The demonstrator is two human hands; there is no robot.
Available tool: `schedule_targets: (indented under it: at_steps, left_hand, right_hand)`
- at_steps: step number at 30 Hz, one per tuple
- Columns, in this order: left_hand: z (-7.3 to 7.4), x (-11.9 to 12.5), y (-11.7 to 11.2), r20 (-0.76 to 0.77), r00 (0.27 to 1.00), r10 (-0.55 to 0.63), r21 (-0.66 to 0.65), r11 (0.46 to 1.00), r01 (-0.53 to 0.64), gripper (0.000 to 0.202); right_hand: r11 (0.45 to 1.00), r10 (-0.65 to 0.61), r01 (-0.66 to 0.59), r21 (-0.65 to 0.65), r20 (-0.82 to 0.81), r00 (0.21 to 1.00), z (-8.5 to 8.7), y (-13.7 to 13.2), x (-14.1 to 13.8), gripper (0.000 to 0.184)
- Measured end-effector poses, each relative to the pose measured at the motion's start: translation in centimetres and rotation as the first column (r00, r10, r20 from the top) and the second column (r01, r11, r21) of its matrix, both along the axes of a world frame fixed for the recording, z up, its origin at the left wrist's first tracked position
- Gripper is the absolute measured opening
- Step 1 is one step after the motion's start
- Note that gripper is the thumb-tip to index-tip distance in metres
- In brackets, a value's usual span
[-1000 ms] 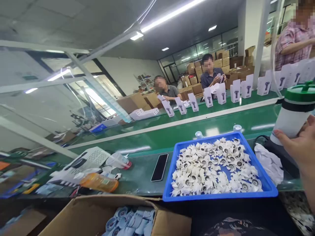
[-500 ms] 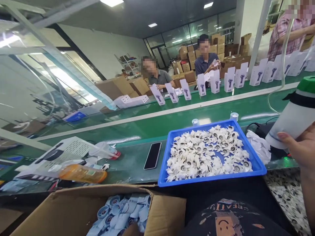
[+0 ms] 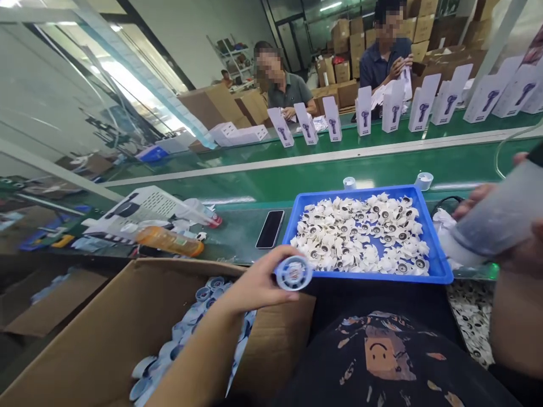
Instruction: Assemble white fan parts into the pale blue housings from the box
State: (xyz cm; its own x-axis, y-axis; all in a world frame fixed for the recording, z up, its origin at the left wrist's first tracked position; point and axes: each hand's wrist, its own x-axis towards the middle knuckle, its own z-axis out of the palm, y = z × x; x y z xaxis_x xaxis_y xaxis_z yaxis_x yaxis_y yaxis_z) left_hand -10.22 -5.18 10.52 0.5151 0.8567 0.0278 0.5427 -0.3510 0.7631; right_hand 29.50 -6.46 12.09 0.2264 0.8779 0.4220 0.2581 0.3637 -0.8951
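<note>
My left hand [image 3: 258, 285] is raised over the cardboard box [image 3: 102, 333] and grips a small round white-and-blue cap part [image 3: 293, 273]. The box holds several more such blue-white parts [image 3: 199, 316]. At the right edge my right hand [image 3: 509, 249] is wrapped round a tilted white bottle [image 3: 496, 217], which is blurred. Between the hands sits a blue tray [image 3: 424, 206] heaped with several small white fan-shaped pieces [image 3: 365, 237].
A black phone [image 3: 270, 229] lies left of the tray, with an orange bottle [image 3: 169, 241] and papers further left. Two small caps [image 3: 349, 182] stand on the green conveyor [image 3: 275, 181]. Across it two seated people handle white cartons [image 3: 365, 110].
My left hand has come into view from the box holding a cap part. The bottle in my right hand has tipped further over. The view has dropped toward my lap.
</note>
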Motion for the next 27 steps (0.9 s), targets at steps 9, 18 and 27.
schedule_targets:
  at_steps: [9, 18, 27]
  left_hand:
    - [-2.1, 16.0, 1.2, 0.072, 0.904, -0.421, 0.374, 0.852, 0.367, 0.05]
    - [-2.3, 19.6, -1.2, 0.298, 0.869, -0.395, 0.372, 0.886, 0.276, 0.028]
    - [-1.9, 19.7, -2.0, 0.272, 0.897, -0.349, 0.338, 0.907, 0.251, 0.027]
  right_hand:
    - [0.941, 0.332, -0.329, 0.074, -0.381, 0.863, 3.3, -0.3, -6.0, 0.058]
    - [0.904, 0.425, -0.331, 0.272, -0.475, 0.77, 1.9, -1.8, -5.6, 0.048]
    - [0.901, 0.431, -0.341, 0.268, -0.47, 0.77, 2.3, -2.1, -5.7, 0.034]
